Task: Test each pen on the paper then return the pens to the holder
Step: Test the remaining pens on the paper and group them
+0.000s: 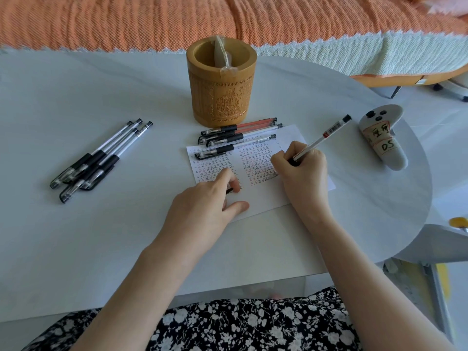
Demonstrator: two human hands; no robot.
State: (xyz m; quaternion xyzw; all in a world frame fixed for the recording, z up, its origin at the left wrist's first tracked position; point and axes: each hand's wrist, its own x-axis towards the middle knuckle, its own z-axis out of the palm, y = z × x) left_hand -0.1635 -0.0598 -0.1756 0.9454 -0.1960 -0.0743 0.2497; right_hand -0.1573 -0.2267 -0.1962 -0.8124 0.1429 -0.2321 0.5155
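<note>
My right hand (301,171) grips a white pen (326,136), tip down on the white paper (263,203), which bears rows of written marks. My left hand (207,206) rests on the paper's left part, its fingers curled round a small black pen cap (229,190). Several capped pens (235,138) lie across the paper's top edge, one of them red. Another bunch of several black pens (98,158) lies on the table at the left. The carved bamboo holder (221,84) stands behind the paper, with only a plastic wrapper inside.
A grey controller (382,138) with handwritten labels lies at the table's right edge. The white table (76,236) curves away on the right. An orange and white blanket (152,19) lies beyond the far edge. My floral-patterned lap is below the near edge.
</note>
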